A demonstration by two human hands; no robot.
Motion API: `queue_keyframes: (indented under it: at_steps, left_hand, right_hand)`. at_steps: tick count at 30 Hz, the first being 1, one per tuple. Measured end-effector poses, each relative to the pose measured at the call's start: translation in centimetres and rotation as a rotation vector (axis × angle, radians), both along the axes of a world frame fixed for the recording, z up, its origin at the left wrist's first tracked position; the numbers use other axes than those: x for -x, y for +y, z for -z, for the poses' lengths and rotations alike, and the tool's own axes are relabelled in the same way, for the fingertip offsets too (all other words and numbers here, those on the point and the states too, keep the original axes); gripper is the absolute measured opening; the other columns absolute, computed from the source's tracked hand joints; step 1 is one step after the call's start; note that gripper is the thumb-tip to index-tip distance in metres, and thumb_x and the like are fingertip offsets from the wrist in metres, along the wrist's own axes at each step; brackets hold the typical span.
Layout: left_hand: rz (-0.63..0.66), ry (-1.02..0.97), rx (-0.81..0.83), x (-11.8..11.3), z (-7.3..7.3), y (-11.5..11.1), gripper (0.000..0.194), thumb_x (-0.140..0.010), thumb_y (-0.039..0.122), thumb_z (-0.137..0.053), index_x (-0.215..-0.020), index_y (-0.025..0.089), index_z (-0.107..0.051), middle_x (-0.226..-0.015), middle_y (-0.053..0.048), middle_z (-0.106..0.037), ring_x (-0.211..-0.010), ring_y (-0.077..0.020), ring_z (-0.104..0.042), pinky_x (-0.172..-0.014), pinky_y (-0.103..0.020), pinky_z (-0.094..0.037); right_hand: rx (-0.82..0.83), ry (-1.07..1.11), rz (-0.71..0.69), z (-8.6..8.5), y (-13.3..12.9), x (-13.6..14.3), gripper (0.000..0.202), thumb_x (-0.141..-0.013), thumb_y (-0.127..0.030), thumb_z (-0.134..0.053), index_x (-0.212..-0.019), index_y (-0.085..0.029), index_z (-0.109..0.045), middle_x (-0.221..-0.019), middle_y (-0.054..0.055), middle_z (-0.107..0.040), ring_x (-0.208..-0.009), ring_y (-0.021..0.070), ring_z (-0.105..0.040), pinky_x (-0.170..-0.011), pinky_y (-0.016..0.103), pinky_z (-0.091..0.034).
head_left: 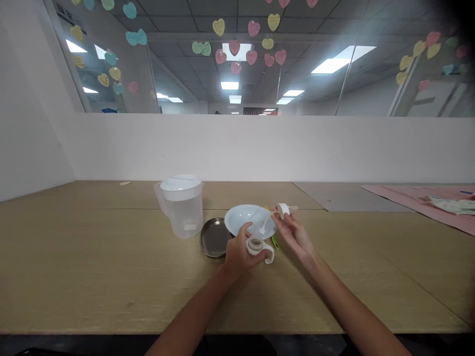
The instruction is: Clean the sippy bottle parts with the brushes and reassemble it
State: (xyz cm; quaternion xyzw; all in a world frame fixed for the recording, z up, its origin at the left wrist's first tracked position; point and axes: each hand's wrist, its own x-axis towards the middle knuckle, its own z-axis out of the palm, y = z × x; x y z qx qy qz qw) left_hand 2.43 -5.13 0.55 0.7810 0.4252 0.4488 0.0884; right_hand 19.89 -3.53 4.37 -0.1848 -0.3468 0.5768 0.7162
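Observation:
My left hand point(237, 254) is wrapped round an open-topped baby bottle point(256, 242) with a white curved handle, its mouth tilted up towards me. Up and to the right, my right hand point(295, 235) pinches the bottle's white cap point(283, 211) with a clear teat, tipped on its side. From the cap a thin straw point(265, 225) with a white end hangs over a white bowl point(237, 210). The bowl stands just behind both hands. A green-handled tool point(275, 242) lies partly under the bowl's right side; its other end is mostly hidden.
Left of the bowl lies a round metal dish point(213, 238), touching or nearly touching it. Behind that dish stands a clear lidded pitcher point(185, 215) of water. A pink cloth point(404, 198) and a grey sheet point(345, 198) cover the table's far right. A white wall rises behind.

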Motion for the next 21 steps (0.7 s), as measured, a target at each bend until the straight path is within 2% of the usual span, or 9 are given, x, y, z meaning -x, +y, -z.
queue_keyframes:
  at_steps: [4,7,9,14,17,21]
  left_hand:
    - [-0.004,0.002,0.029,0.0,0.0,-0.1,0.070,-0.062,0.052,-0.058,-0.118,0.019,-0.033,-0.084,-0.002,-0.060,-0.072,-0.0175,-0.061,-0.063,-0.027,-0.046]
    - [0.008,-0.001,0.042,0.1,-0.2,-0.2,0.067,-0.063,0.051,-0.058,-0.117,0.019,-0.035,-0.086,-0.002,-0.060,-0.074,-0.0175,-0.060,-0.064,-0.027,-0.046]
    - [0.015,-0.002,0.049,0.1,-0.3,-0.3,0.066,-0.063,0.051,-0.057,-0.116,0.018,-0.036,-0.087,-0.003,-0.060,-0.074,-0.0174,-0.060,-0.065,-0.027,-0.046]
    - [0.014,-0.002,0.049,0.0,-0.3,-0.2,0.067,-0.064,0.050,-0.057,-0.118,0.018,-0.034,-0.087,-0.003,-0.059,-0.072,-0.0170,-0.060,-0.065,-0.028,-0.046]
    - [0.008,0.000,0.038,0.0,-0.2,-0.2,0.067,-0.064,0.050,-0.057,-0.118,0.018,-0.034,-0.086,-0.002,-0.059,-0.070,-0.0170,-0.060,-0.065,-0.028,-0.046]
    - [0.017,0.003,0.021,0.0,-0.1,-0.2,0.065,-0.066,0.051,-0.055,-0.118,0.018,-0.033,-0.084,-0.002,-0.059,-0.071,-0.0173,-0.060,-0.064,-0.027,-0.046]
  right_hand:
    - [0.060,0.091,-0.003,0.6,0.7,-0.2,0.025,-0.060,-0.008,-0.068,-0.074,-0.021,-0.052,-0.087,-0.002,-0.063,-0.094,0.0142,-0.057,-0.093,0.035,-0.044]
    - [0.096,0.025,0.086,1.7,1.4,-0.1,0.029,-0.055,-0.007,-0.070,-0.072,-0.020,-0.051,-0.080,-0.002,-0.062,-0.088,0.0140,-0.059,-0.088,0.033,-0.048]
    - [0.094,-0.076,0.189,2.4,1.8,0.1,0.032,-0.053,-0.009,-0.072,-0.075,-0.020,-0.050,-0.084,-0.003,-0.061,-0.085,0.0134,-0.059,-0.084,0.031,-0.049]
    - [-0.091,-0.466,0.485,3.1,1.9,0.6,0.040,-0.055,-0.016,-0.071,-0.086,-0.022,-0.046,-0.098,0.001,-0.057,-0.088,0.0145,-0.057,-0.078,0.031,-0.047]
    - [-0.212,-0.643,0.533,3.5,1.8,0.8,0.035,-0.061,-0.019,-0.066,-0.089,-0.021,-0.046,-0.106,0.005,-0.051,-0.097,0.0166,-0.052,-0.083,0.033,-0.044]
    - [-0.255,-0.717,0.503,4.2,2.0,0.9,0.031,-0.063,-0.021,-0.062,-0.090,-0.021,-0.045,-0.107,0.006,-0.049,-0.104,0.0180,-0.048,-0.088,0.035,-0.040]
